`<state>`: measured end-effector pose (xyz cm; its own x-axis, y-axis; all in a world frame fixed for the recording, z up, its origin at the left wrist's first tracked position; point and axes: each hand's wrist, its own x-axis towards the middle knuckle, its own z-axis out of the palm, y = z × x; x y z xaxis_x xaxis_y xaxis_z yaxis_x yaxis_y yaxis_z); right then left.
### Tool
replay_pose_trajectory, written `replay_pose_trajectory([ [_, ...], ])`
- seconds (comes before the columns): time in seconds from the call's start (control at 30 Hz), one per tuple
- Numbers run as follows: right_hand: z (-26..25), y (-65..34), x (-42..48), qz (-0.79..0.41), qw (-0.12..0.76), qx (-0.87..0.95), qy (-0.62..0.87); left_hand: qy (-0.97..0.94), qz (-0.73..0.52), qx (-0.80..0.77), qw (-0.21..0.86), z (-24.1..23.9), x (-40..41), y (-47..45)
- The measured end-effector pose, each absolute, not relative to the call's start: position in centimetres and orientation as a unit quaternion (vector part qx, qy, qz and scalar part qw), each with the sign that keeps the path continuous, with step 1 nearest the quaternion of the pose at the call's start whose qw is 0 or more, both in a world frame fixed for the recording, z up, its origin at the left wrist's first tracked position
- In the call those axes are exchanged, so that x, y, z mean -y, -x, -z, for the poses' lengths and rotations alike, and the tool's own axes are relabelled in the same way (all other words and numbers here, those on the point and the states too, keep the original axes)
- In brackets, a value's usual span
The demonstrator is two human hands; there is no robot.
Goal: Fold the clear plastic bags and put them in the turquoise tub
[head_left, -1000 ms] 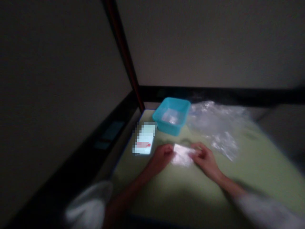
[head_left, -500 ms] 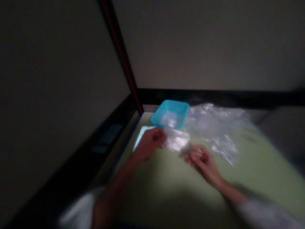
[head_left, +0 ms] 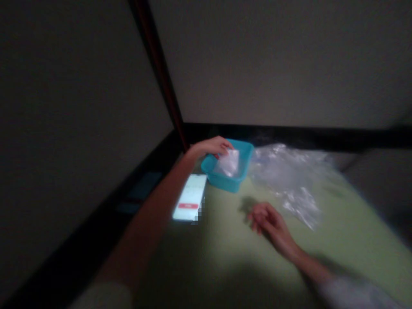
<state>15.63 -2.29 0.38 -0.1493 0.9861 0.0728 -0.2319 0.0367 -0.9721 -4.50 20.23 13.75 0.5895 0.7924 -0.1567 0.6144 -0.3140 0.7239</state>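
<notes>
A small clear plastic bag (head_left: 229, 163) is gripped at its upper edge by my left hand (head_left: 218, 146), which reaches over the far left side of a turquoise plastic basket (head_left: 225, 183). The bag hangs inside the basket, and what lies beneath it is hard to make out. My right hand (head_left: 267, 221) hovers at or just above the green mat (head_left: 231, 244), in front of the basket. Its fingers are loosely bent, a little apart, with nothing visible in them.
Crumpled clear plastic (head_left: 286, 171) is spread to the right of the basket. A phone (head_left: 190, 197) with a lit screen lies in front of the basket, beside my left forearm. Dark-trimmed walls (head_left: 273, 64) meet in the corner behind.
My left hand has carried the small plastic bag away from my right hand, forward into the basket. The phone, partly covered before, now shows. My right hand has hardly moved.
</notes>
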Motion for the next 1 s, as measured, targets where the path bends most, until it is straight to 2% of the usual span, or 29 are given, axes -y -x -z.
replay_pose_trajectory([
  [0.33, -0.3, -15.5, 2.4, -0.589, 0.508, 0.499, 0.382, -0.840, -0.095, -0.451, 0.288, -8.8, -24.7, 0.0],
  [0.67, 0.0, -15.7, 2.6, -0.593, 0.497, 0.519, 0.364, -0.902, -0.122, -0.382, 0.160, -7.9, -22.8, -0.8],
  [0.83, 0.2, -15.6, 2.7, -0.597, 0.489, 0.528, 0.354, -0.922, -0.130, -0.329, 0.155, -8.5, -22.4, -1.1],
  [1.0, 0.6, -15.6, 2.7, -0.599, 0.484, 0.530, 0.355, -0.927, -0.105, -0.301, 0.197, -8.6, -22.7, -1.6],
])
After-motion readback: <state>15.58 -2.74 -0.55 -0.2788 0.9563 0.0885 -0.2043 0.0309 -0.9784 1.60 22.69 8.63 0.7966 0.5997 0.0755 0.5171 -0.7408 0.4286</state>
